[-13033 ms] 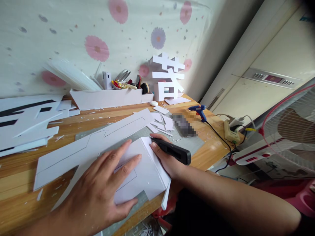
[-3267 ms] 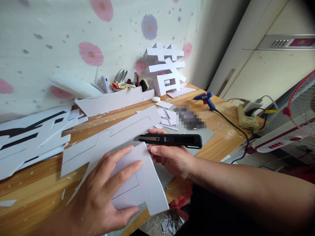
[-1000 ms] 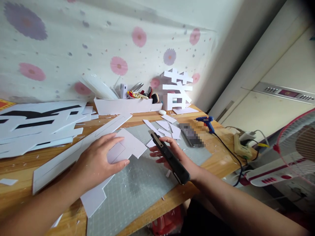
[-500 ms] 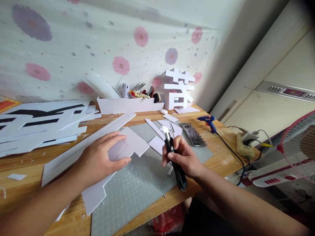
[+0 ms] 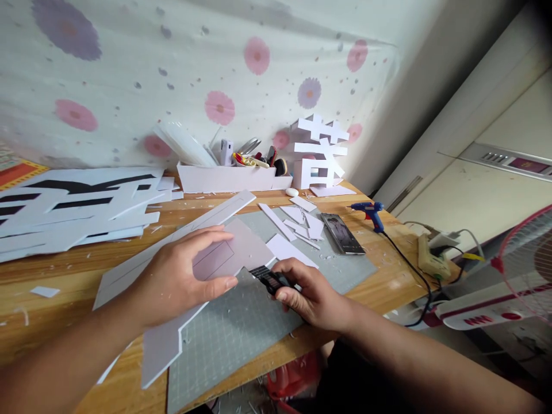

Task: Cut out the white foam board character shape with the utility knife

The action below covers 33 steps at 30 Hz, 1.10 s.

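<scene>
My right hand [image 5: 308, 293] is wrapped round a black utility knife [image 5: 276, 283], its blade pointing left near the edge of a white foam board piece [image 5: 254, 244]. That piece has pencil lines and a notched edge. Over it rests or hovers my left hand [image 5: 181, 282], fingers stretched and thumb apart; whether it presses on the board I cannot tell. The piece lies partly on a grey cutting mat [image 5: 224, 345]. Beside it, a long foam board strip [image 5: 235, 204] with drawn lines runs up to the right.
Offcuts [image 5: 297, 221] and a phone [image 5: 344, 234] lie on the mat. Behind stand a white tool box [image 5: 224, 178] and a white built-up character [image 5: 321, 150]. A blue glue gun [image 5: 371, 214] sits right, its cord running to a power strip [image 5: 431, 259]. Stacked cut boards [image 5: 77, 215] lie left.
My right hand has turned the knife from blade-up to blade pointing left and brought it closer to the board. My left hand keeps nearly the same pose.
</scene>
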### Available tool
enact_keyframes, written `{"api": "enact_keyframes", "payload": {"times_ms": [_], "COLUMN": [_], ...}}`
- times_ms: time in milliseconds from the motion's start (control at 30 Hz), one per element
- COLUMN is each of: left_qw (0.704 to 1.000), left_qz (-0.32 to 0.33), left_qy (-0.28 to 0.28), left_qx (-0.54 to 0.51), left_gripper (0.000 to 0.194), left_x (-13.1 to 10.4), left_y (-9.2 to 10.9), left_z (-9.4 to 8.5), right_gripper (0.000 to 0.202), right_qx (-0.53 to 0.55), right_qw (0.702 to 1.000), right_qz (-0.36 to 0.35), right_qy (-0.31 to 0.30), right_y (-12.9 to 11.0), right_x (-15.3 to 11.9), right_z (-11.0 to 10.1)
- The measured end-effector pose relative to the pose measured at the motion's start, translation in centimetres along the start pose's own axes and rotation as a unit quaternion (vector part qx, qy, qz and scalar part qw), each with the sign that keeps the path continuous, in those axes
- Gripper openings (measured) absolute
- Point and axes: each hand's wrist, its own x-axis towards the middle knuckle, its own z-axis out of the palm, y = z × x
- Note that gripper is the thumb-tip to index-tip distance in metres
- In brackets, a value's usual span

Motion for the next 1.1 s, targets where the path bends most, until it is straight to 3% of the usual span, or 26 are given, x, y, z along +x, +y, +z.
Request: {"api": "enact_keyframes", "payload": {"times_ms": [233, 400, 867, 1100], "left_qw": [0.999, 0.999, 0.998, 1.000], "left_qz": [0.003, -0.006, 0.006, 0.005], "left_qy": [-0.027, -0.039, -0.033, 0.016], "left_qx": [-0.024, -0.034, -0.048, -0.021], "left_gripper": [0.061, 0.062, 0.058, 0.059], "left_x": [-0.5, -0.6, -0.7, -0.4], "left_y": [0.0, 0.1, 0.1, 0.1], "left_z": [-0.3, -0.4, -0.5, -1.2], "right_gripper": [0.031, 0.034, 0.038, 0.026], "right_qx": [-0.093, -0.112, -0.093, -0.068], "right_qw": [0.991, 0.989, 0.994, 0.994], "right_qz": [-0.089, -0.081, -0.060, -0.079], "right_qy": [0.041, 0.056, 0.013, -0.019], "right_y": [-0.7, -0.8, -0.7, -1.2], "right_x": [0.4, 0.4, 0.8, 0.6], "right_z": [0.4, 0.4, 0.7, -0.5]}}
